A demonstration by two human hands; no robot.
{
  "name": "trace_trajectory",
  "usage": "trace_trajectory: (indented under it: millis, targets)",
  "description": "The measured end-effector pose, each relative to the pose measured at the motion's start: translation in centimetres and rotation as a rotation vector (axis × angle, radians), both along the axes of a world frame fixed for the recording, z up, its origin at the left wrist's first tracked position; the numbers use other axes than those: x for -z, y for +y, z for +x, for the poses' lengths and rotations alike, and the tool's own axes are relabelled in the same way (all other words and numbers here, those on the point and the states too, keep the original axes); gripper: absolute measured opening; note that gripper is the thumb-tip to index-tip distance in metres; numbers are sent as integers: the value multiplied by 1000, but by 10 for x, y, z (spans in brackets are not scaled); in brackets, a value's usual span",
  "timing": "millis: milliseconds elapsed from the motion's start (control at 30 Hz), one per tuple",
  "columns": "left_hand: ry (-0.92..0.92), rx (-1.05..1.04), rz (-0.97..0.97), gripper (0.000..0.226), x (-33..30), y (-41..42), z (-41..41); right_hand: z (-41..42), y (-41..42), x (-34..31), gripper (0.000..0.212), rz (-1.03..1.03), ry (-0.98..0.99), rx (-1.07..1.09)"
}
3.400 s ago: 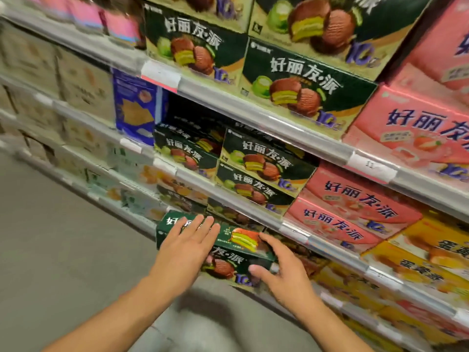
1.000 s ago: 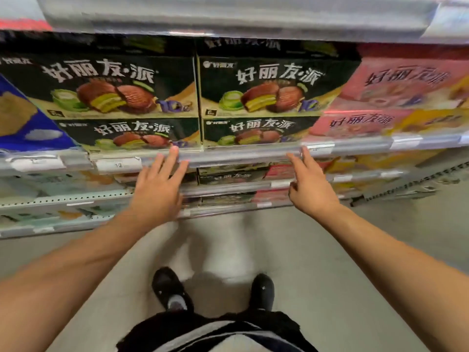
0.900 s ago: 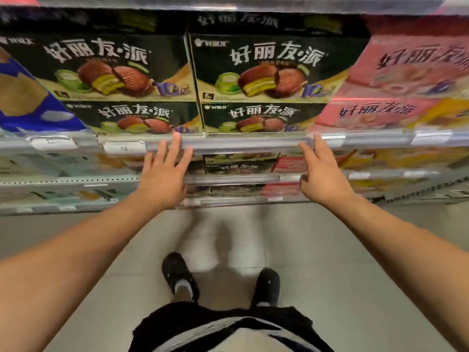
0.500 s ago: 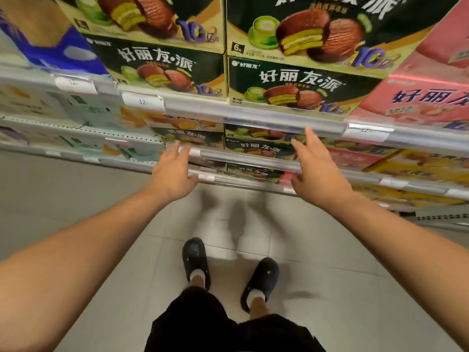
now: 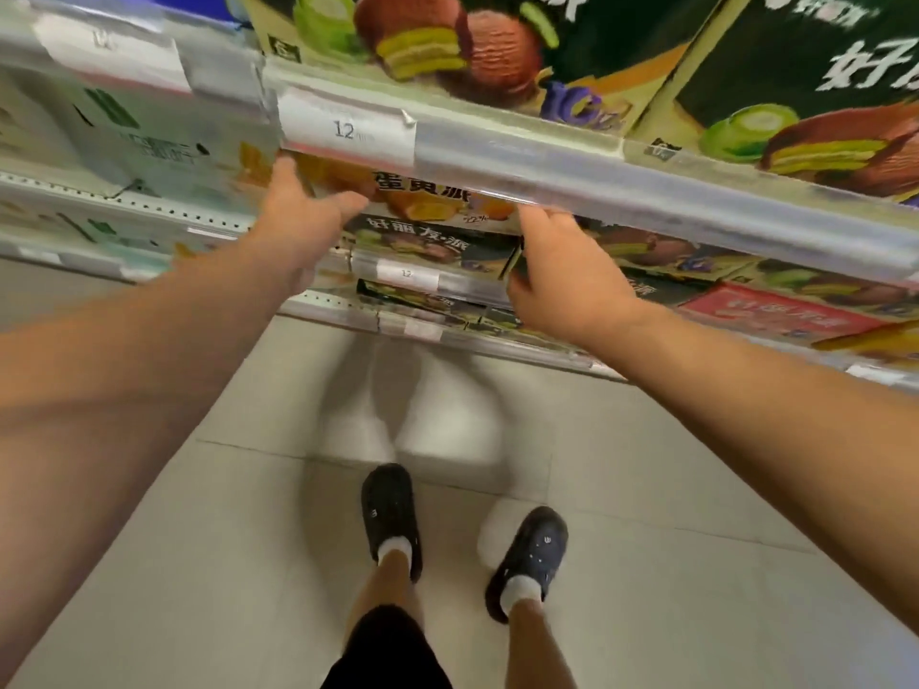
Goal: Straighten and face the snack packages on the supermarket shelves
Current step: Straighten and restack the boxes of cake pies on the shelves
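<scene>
Left hand [image 5: 303, 226] spread, thumb on yellow box [image 5: 427, 201]; right hand [image 5: 562, 271] curled, gripping green box [image 5: 422, 246] end.

The fingertips of the left hand [image 5: 303, 218] and right hand [image 5: 562, 271] disappear under the clear shelf rail [image 5: 597, 176], so whether they grip a box cannot be told. The yellow box [image 5: 422, 203] between the hands is mostly covered by the rail. The green boxes [image 5: 447, 47] on the upper shelf are cut off by the top edge and smeared by motion. Print on the price tag [image 5: 345, 129] is unreadable past "12". Both forearms run out of the frame at the sides.
</scene>
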State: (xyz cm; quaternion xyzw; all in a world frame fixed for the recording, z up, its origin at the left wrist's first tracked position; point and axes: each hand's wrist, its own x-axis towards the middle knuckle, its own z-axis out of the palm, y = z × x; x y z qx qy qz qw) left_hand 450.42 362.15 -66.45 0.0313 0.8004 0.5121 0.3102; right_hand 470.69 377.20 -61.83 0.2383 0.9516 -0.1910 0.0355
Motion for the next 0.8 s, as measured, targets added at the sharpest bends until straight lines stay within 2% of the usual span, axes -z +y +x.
trace_trajectory:
  millis: [67,200,300,433,533,633,733,800]
  targets:
    - [25,-2,-8,54,5,2,-4,-18,2,1,21,79,-88,49]
    - [75,-16,-72,54,7,6,-19,-37,0,6,17,105,-233,71]
    - [61,28,-91,58,9,4,-31,-41,-6,10,17,112,-214,90]
    - [101,98,-89,28,6,2,-31,-36,-13,12,18,66,-163,129]
    - [125,93,-35,35,1,-3,-30,-30,-16,7,19,-30,-157,160]
    - [213,141,51,50,-7,-23,-24,-26,-18,-1,36,-107,-144,137]
    - [264,162,47,69,-12,-57,-14,-20,-33,-13,60,-106,-66,59]
    - [270,157,14,70,-13,-82,-2,-10,-51,-20,78,-75,-37,32]
